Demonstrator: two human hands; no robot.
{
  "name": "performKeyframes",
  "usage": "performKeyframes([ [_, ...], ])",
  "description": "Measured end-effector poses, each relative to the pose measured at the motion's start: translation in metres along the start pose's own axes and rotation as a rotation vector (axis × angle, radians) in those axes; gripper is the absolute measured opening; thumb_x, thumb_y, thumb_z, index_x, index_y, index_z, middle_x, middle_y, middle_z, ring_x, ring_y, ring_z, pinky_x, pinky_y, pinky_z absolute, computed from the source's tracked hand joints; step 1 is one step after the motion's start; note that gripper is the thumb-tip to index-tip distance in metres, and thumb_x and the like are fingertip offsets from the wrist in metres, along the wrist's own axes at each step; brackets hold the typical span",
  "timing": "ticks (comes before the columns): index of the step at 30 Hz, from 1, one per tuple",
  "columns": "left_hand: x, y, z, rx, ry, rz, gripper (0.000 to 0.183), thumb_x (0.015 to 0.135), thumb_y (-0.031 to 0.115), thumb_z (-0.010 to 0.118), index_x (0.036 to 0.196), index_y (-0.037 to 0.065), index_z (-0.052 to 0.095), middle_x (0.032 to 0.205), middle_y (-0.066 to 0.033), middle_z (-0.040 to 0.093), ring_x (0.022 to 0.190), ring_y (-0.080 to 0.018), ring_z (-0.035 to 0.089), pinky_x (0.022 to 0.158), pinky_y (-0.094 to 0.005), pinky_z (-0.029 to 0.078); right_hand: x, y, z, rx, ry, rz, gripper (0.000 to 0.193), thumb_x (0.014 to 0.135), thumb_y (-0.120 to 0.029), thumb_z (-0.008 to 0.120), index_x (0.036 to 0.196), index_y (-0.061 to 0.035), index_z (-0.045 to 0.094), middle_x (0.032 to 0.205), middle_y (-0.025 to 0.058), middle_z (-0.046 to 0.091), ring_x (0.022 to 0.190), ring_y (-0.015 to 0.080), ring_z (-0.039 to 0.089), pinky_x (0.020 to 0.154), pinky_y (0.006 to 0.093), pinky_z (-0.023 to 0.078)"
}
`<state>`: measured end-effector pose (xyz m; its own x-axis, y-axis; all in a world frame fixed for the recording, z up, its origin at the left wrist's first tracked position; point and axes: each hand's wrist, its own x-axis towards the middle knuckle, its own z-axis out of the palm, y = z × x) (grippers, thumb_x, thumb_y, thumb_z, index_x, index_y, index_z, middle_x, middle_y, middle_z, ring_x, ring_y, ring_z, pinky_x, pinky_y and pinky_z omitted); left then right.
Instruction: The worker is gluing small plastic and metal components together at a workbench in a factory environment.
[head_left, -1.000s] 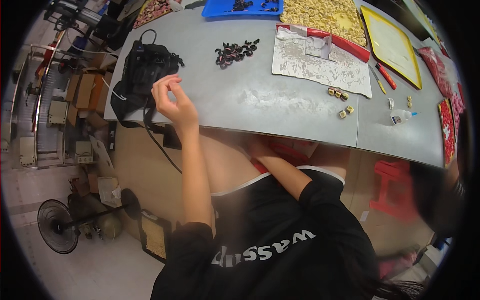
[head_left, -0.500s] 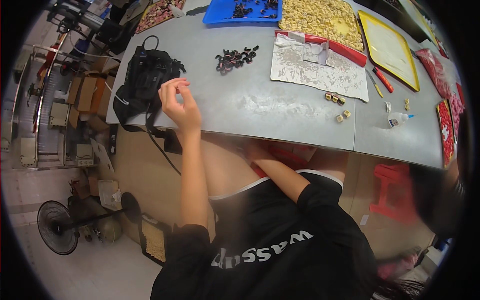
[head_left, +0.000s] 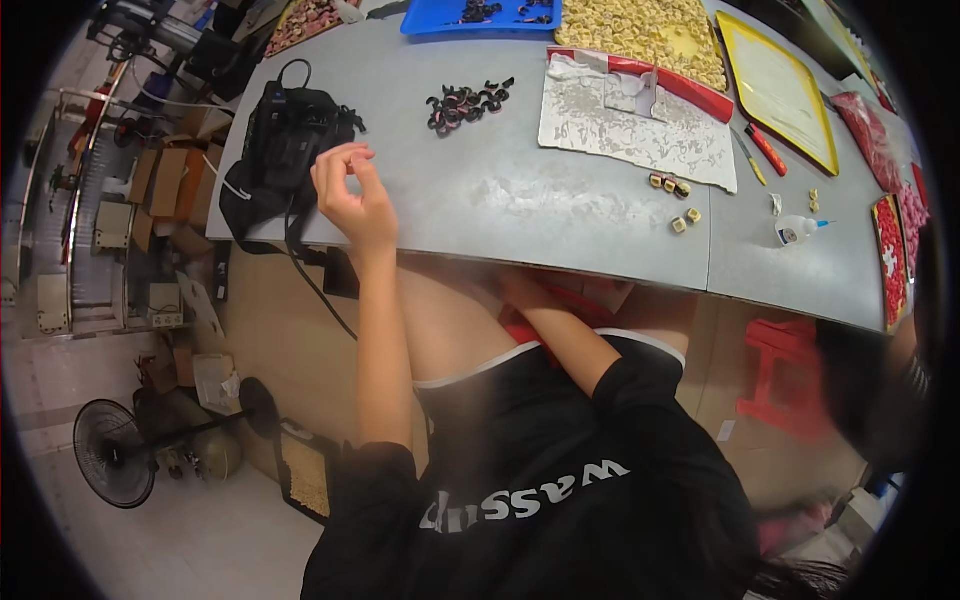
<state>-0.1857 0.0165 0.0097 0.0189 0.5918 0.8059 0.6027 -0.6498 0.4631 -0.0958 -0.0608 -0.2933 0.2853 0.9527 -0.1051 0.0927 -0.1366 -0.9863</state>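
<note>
My left hand is raised at the near edge of the table, beside a black bag-like bundle with a strap. Its fingers curl loosely, the thumb stands apart from them, and nothing shows between them. Below the table edge, over my lap, my right hand is mostly out of sight and its fingers are hidden. A red thing lies close to it. Farther in on the table, a loose pile of small black curved pieces with pink parts lies to the right of my left hand.
A blue tray holds more black pieces. Right of it come many small cream pieces, a stained white sheet, a yellow-rimmed tray, a red-handled tool, small cubes and a glue bottle. A fan stands at lower left.
The whole view has shifted slightly, with the table's things now a little higher in the picture. Both hands keep nearly the same pose.
</note>
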Motion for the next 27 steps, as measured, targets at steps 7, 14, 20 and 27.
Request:
performKeyframes([
  [7, 0.0, 0.0, 0.003, -0.019, 0.019, -0.04, 0.016, 0.089, 0.006, 0.051, 0.077, 0.0, 0.06, 0.089, -0.0085, 0.066, 0.085, -0.0225, 0.058, 0.077, -0.0324, 0.045, -0.005, 0.011, -0.002, 0.055, 0.017, 0.006, 0.037, 0.097, -0.02, 0.048, 0.127, 0.0025, 0.052, 0.125, 0.0138, 0.054, 0.106, 0.0236, 0.055, 0.088, 0.0338, 0.048],
  [14, -0.001, 0.0, 0.0, -0.027, 0.038, -0.026, 0.012, 0.086, 0.004, 0.053, 0.077, 0.001, 0.06, 0.088, -0.0082, 0.065, 0.079, -0.0225, 0.054, 0.072, -0.0336, 0.044, -0.042, 0.011, 0.015, 0.104, 0.026, 0.039, 0.038, 0.098, -0.019, 0.048, 0.128, 0.0028, 0.05, 0.126, 0.0134, 0.054, 0.106, 0.0229, 0.054, 0.088, 0.0328, 0.048],
  [20, -0.004, -0.001, 0.003, -0.039, 0.027, -0.038, 0.011, 0.086, 0.004, 0.052, 0.078, 0.001, 0.06, 0.087, -0.0086, 0.065, 0.079, -0.0224, 0.054, 0.071, -0.0331, 0.044, -0.048, 0.023, -0.006, 0.154, 0.027, 0.045, 0.038, 0.098, -0.019, 0.048, 0.129, 0.0031, 0.05, 0.127, 0.0131, 0.053, 0.107, 0.0222, 0.054, 0.089, 0.0321, 0.049],
  [27, -0.004, -0.007, -0.014, 0.04, 0.052, -0.03, 0.016, 0.089, 0.007, 0.051, 0.078, 0.001, 0.061, 0.089, -0.008, 0.066, 0.082, -0.0203, 0.057, 0.073, -0.0305, 0.045, -0.055, 0.087, 0.015, 0.193, -0.014, 0.095, 0.039, 0.098, -0.018, 0.048, 0.13, 0.0034, 0.049, 0.128, 0.0128, 0.053, 0.107, 0.0216, 0.054, 0.089, 0.0313, 0.049],
])
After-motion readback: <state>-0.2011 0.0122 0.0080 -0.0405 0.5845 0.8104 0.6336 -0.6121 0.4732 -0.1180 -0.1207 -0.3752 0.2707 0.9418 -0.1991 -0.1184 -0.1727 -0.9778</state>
